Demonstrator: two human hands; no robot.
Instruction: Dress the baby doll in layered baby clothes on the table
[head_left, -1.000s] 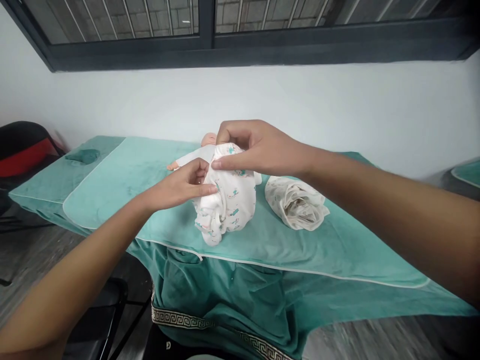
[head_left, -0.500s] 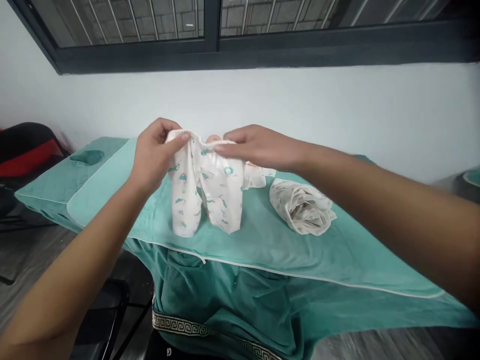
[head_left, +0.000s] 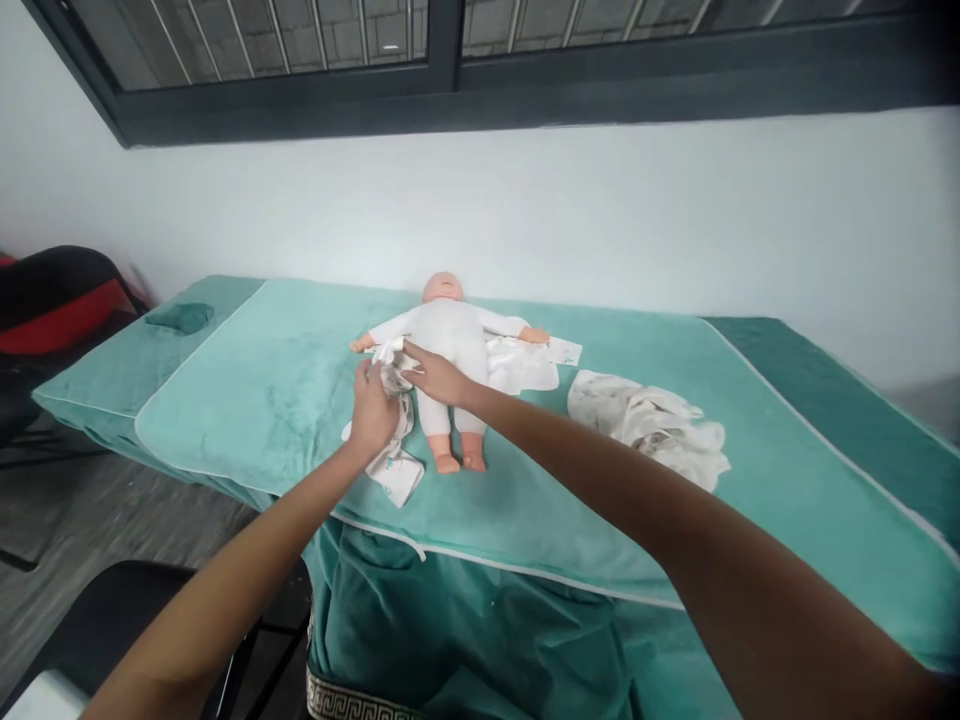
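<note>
A baby doll (head_left: 453, 335) in a white bodysuit lies on its back on the green bed cover, arms spread and feet toward me. Gathered between my hands is a pair of white printed baby pants (head_left: 397, 474), one leg hanging down beside the doll's legs. My left hand (head_left: 375, 408) is closed on the bunched cloth from the near left. At its top right, my right hand (head_left: 435, 378) pinches the same cloth, in front of the doll's middle. A white garment (head_left: 521, 366) lies spread by the doll's arm on the right.
A heap of crumpled white cloth (head_left: 645, 412) rests right of the doll, partly behind my right forearm. The green bed (head_left: 300, 330) stands along a white wall under a barred window. Black chairs (head_left: 97, 600) are at the left.
The pants, held up and spread before, are now lowered and bunched at the doll's left side in my view. The doll has come into sight, and my view has shifted slightly.
</note>
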